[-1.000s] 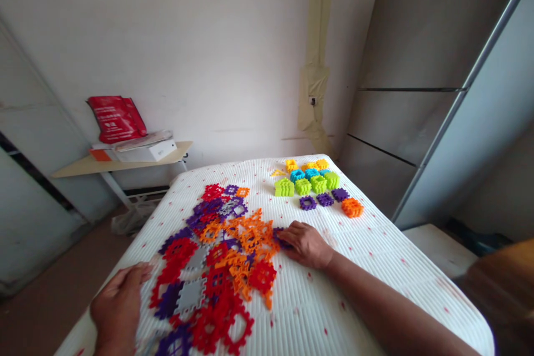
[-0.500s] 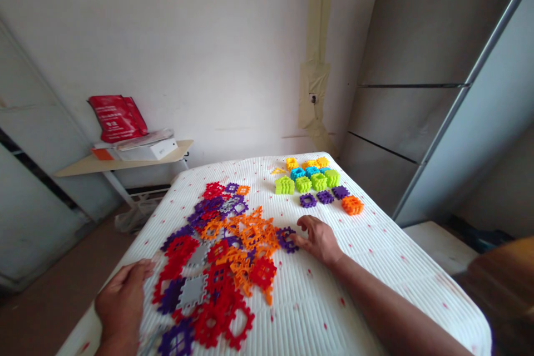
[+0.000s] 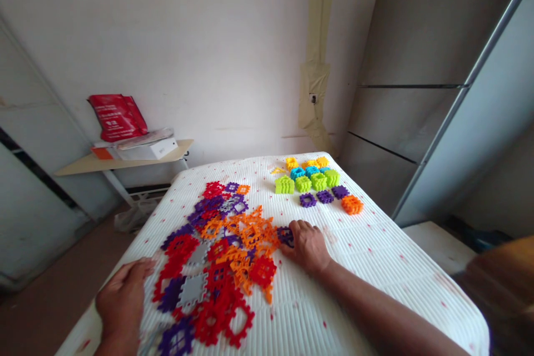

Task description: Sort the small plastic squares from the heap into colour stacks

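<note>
Two bare hands, left hand (image 3: 120, 303) and right hand (image 3: 306, 245), bare forearms, no rings, watch or sleeves showing, short plain fingernails, blurred orange-brown garment at lower right.

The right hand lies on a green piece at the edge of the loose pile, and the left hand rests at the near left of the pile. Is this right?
Not quite. In the head view the right hand lies on a purple piece, not a green one. The left hand does rest at the near left of the loose pile.
</note>
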The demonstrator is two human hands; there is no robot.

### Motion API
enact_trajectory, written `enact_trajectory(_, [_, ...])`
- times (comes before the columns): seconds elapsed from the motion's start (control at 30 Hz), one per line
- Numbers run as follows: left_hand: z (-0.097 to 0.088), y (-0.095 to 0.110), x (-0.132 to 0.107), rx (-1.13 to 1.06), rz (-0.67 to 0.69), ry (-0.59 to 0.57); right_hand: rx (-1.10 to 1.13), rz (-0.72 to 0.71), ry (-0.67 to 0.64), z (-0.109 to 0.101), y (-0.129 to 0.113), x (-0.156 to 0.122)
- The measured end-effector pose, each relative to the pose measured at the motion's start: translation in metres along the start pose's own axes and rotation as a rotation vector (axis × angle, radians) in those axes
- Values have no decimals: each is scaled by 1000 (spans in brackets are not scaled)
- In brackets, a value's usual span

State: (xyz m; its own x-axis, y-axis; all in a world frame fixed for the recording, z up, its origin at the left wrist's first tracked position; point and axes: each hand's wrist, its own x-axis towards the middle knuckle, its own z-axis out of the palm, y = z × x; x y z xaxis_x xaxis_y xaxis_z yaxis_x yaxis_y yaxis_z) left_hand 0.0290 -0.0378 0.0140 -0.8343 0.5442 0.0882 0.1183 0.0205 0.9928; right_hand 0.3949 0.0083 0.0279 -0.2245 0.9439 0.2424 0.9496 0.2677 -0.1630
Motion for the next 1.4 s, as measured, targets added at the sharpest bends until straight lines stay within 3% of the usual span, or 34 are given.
enact_trajectory(0.2, [2,5,-4,6,14,10,12,10,-32,-3,-2,2])
enact_trajectory(0.67, [-2,-11,8,4,-9,1,65,32,-9,-1,0,6])
enact_trajectory(0.93, [-2,-7,7,22,-24,8,189,103,-112,-4,7,12])
enact_trajectory(1.17, [-2,-12,11,19,-10,-12,144,18,-82,0,8,10])
enact_trajectory(1.4, [-1,-4,3,6,7,0,229,-57,-25,-5,15,14])
